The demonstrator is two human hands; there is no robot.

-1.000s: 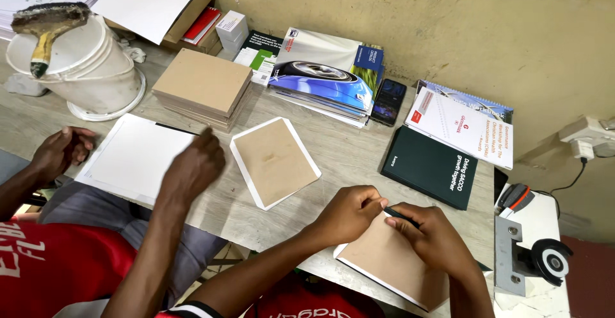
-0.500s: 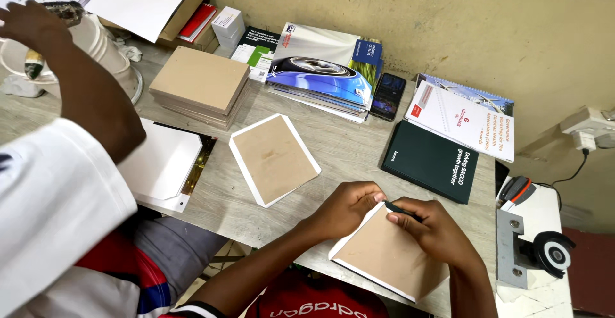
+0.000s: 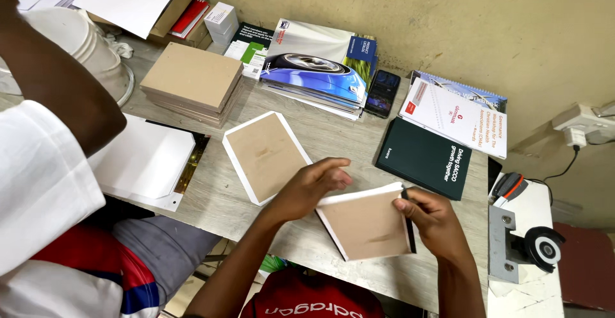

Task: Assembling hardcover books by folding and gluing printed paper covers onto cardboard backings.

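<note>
At far left, a co-worker's arm (image 3: 61, 93) in a white sleeve (image 3: 38, 183) reaches up past a white bucket (image 3: 90, 45). Below it a white sheet (image 3: 144, 161) lies flat over a dark cover on the tabletop (image 3: 346, 138).

Further right:
- A stack of brown boards (image 3: 191, 81) sits near the wall, with a cardboard box (image 3: 173, 7) holding white paper behind it.
- A brown panel with a white border (image 3: 266, 156) lies flat, just beside the left hand.
- A pile of magazines (image 3: 320, 71) lies against the wall, with a black phone (image 3: 383, 93) touching its right edge.

Left hand (image 3: 314, 186): fingers loosely curved, resting against the left top edge of the board (image 3: 368, 225). Whether it grips the edge cannot be told.

The board (brown face, white edge) is tilted up off the tabletop at the near edge, between the two hands.

Right hand (image 3: 432, 218): closed on the board's right edge, thumb on top, also pinching a thin black tool (image 3: 408, 225) along that edge.

Right of the hands, a dark green book (image 3: 426, 158) lies flat, touching a spiral booklet (image 3: 458, 113) behind it. At far right a small machine with a round wheel (image 3: 541, 247) stands on a white stand.
</note>
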